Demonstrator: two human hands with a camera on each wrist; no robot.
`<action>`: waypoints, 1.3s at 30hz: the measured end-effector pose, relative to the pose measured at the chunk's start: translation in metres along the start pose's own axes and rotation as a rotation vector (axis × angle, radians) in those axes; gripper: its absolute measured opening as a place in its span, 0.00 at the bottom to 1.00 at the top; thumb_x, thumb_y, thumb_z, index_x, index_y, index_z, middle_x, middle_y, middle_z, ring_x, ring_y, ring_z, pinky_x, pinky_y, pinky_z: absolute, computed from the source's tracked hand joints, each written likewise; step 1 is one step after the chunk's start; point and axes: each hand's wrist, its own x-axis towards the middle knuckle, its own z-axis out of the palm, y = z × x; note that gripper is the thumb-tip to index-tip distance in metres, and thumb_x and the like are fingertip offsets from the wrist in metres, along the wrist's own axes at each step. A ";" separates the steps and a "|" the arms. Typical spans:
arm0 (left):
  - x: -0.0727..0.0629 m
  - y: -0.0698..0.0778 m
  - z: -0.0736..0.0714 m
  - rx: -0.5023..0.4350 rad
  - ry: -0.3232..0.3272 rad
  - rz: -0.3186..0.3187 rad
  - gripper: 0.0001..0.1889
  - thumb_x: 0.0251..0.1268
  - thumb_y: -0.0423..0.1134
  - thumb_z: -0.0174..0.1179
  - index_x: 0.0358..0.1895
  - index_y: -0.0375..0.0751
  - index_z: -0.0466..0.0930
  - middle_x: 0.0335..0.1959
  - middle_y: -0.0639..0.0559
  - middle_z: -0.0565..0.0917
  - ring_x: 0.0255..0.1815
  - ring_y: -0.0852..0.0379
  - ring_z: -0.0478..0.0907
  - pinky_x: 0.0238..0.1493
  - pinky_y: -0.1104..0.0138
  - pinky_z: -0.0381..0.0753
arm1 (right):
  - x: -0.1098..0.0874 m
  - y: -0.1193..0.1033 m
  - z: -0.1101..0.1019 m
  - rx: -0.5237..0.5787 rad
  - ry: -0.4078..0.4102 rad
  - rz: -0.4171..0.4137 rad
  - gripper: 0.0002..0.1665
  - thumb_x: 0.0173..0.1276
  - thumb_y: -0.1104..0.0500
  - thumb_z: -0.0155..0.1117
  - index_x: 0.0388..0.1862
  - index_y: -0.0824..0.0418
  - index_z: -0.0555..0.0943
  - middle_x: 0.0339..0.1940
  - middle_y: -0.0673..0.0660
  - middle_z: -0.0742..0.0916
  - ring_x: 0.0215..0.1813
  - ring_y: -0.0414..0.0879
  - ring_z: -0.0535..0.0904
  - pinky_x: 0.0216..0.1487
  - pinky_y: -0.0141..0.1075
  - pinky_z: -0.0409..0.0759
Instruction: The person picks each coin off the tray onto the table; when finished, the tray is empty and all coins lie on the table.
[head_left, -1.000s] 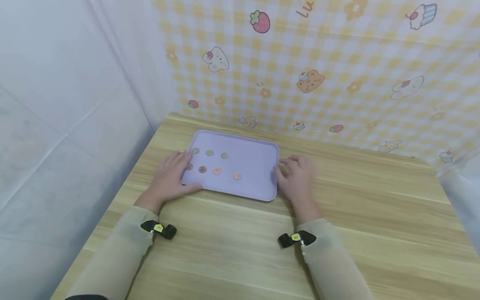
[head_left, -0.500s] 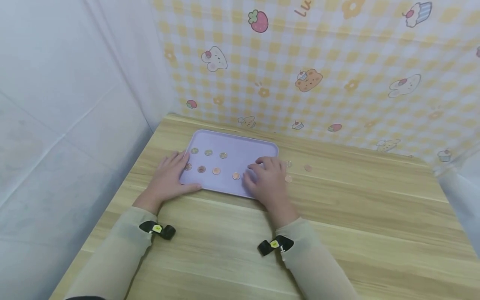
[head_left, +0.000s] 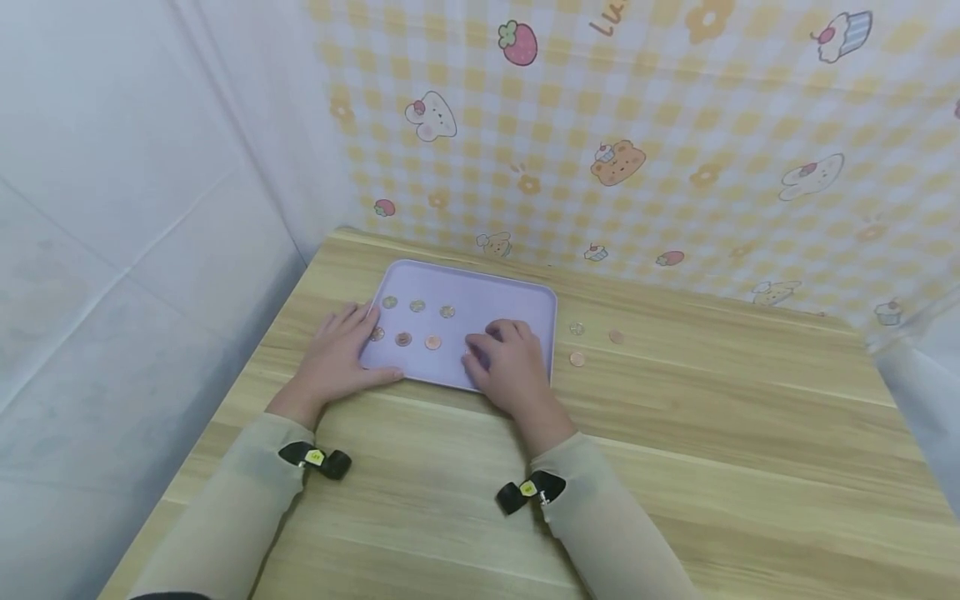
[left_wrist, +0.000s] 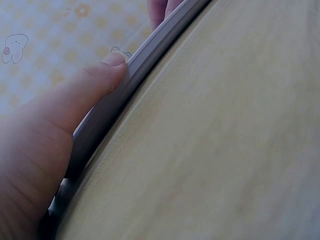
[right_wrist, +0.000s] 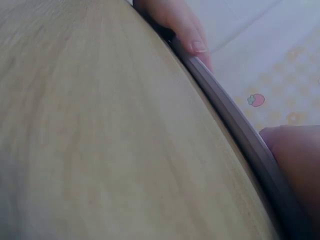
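A shallow lilac tray (head_left: 495,287) lies on the wooden table, with several coins in two rows in its left part. My left hand (head_left: 337,354) rests on the tray's left edge, fingers spread and thumb along the near rim; the left wrist view shows that thumb (left_wrist: 107,75) on the rim. My right hand (head_left: 513,362) is over the tray's right half, its fingers bent and the thumb close to the forefinger, right of a copper coin (head_left: 432,342). Whether a coin is between these fingertips is hidden. The right wrist view shows only part of the right hand (right_wrist: 297,160).
To the right of the tray, a silvery coin (head_left: 577,328) and two copper coins, one nearer the tray (head_left: 577,359) and one farther off (head_left: 616,337), lie on the table (head_left: 720,400). A yellow checked cloth (head_left: 555,108) hangs behind, and a pale wall (head_left: 150,208) stands at left.
My right hand has moved left from the tray's right edge to over its inside, uncovering the coins on the table. It now covers the place of the rightmost coin. The left hand stays put.
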 end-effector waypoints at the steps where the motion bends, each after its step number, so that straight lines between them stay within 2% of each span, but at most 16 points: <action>1: 0.000 0.000 0.000 0.002 -0.002 -0.003 0.66 0.56 0.73 0.70 0.85 0.31 0.52 0.87 0.36 0.54 0.87 0.33 0.42 0.85 0.41 0.35 | 0.000 0.000 0.000 0.001 -0.029 0.023 0.18 0.75 0.45 0.69 0.57 0.49 0.92 0.59 0.60 0.85 0.64 0.59 0.76 0.65 0.55 0.75; 5: 0.001 -0.001 0.000 0.000 -0.010 -0.014 0.65 0.56 0.74 0.71 0.85 0.31 0.53 0.87 0.36 0.54 0.87 0.33 0.42 0.85 0.42 0.35 | 0.001 0.000 0.001 0.024 -0.069 0.071 0.18 0.75 0.44 0.70 0.58 0.47 0.91 0.61 0.59 0.85 0.66 0.59 0.74 0.67 0.56 0.74; 15: 0.002 -0.002 0.000 0.014 -0.010 -0.015 0.64 0.56 0.73 0.71 0.85 0.31 0.55 0.86 0.35 0.55 0.87 0.33 0.43 0.85 0.41 0.36 | 0.002 0.004 0.004 0.162 -0.075 0.256 0.14 0.67 0.45 0.77 0.44 0.51 0.90 0.64 0.57 0.82 0.71 0.61 0.68 0.75 0.53 0.64; 21: 0.003 -0.005 0.001 0.016 -0.009 -0.013 0.64 0.56 0.73 0.71 0.85 0.32 0.55 0.86 0.35 0.55 0.87 0.34 0.42 0.85 0.42 0.36 | 0.006 0.004 0.001 0.199 -0.132 0.291 0.12 0.69 0.46 0.77 0.43 0.51 0.91 0.69 0.57 0.80 0.75 0.61 0.65 0.79 0.56 0.58; 27: 0.004 -0.007 0.002 0.015 -0.008 -0.011 0.64 0.56 0.74 0.70 0.85 0.32 0.55 0.87 0.36 0.54 0.87 0.34 0.42 0.85 0.43 0.35 | 0.007 0.004 -0.002 0.231 -0.167 0.288 0.12 0.69 0.47 0.77 0.45 0.52 0.89 0.72 0.56 0.79 0.78 0.61 0.62 0.80 0.58 0.54; 30: 0.005 -0.006 0.001 0.011 -0.009 -0.009 0.64 0.56 0.73 0.70 0.85 0.32 0.55 0.87 0.36 0.54 0.87 0.34 0.42 0.85 0.42 0.35 | 0.007 0.005 -0.001 0.257 -0.163 0.269 0.11 0.71 0.49 0.76 0.44 0.52 0.87 0.68 0.54 0.81 0.76 0.59 0.64 0.80 0.56 0.54; 36: 0.005 -0.006 0.001 0.009 -0.009 -0.009 0.64 0.56 0.73 0.71 0.84 0.31 0.56 0.86 0.36 0.55 0.87 0.34 0.43 0.85 0.41 0.36 | 0.006 0.006 0.000 0.324 -0.142 0.190 0.08 0.69 0.55 0.79 0.40 0.48 0.86 0.46 0.45 0.89 0.65 0.51 0.75 0.75 0.53 0.64; 39: 0.005 -0.006 0.002 0.009 -0.009 -0.009 0.64 0.56 0.74 0.70 0.84 0.31 0.56 0.86 0.36 0.55 0.87 0.34 0.43 0.85 0.41 0.36 | 0.005 0.006 0.000 0.346 -0.135 0.151 0.08 0.69 0.58 0.79 0.41 0.49 0.87 0.42 0.44 0.90 0.60 0.49 0.78 0.73 0.51 0.67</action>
